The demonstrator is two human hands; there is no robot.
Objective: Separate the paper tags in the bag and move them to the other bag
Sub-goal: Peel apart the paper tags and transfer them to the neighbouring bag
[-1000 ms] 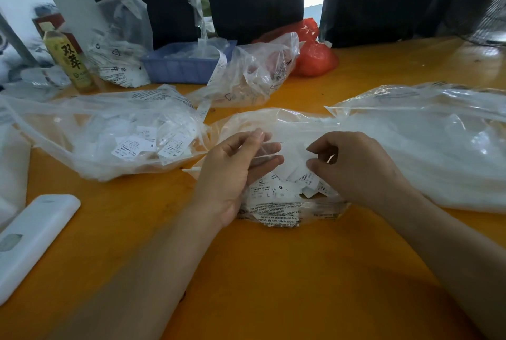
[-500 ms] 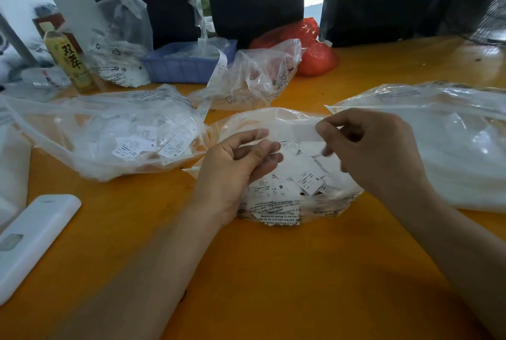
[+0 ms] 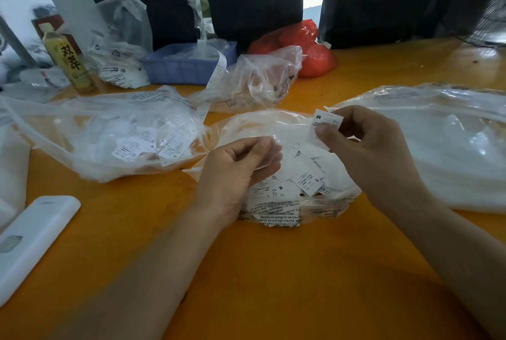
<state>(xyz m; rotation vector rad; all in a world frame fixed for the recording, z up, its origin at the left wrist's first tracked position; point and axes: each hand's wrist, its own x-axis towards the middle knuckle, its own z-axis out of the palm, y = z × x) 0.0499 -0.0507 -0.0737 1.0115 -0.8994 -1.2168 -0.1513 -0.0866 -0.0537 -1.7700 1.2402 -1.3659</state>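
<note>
A clear plastic bag point(image 3: 276, 213) with printed text lies open in the middle of the orange table, full of small white paper tags point(image 3: 306, 183). My left hand point(image 3: 238, 169) grips the bag's near-left rim and holds the mouth open. My right hand point(image 3: 367, 147) is raised above the bag and pinches a white tag marked M point(image 3: 324, 120) between thumb and fingers. A second clear bag point(image 3: 109, 131) with several tags inside lies to the left.
A large clear bag of white material point(image 3: 451, 147) lies at the right. A crumpled bag point(image 3: 254, 79), a blue tray point(image 3: 186, 65), a red bag point(image 3: 309, 46) and a drink bottle point(image 3: 68, 60) stand behind. A white remote-like device point(image 3: 30, 241) lies at the front left.
My right hand has risen out of the middle bag with a tag marked M pinched in its fingers. My left hand has stayed on the bag's rim.
</note>
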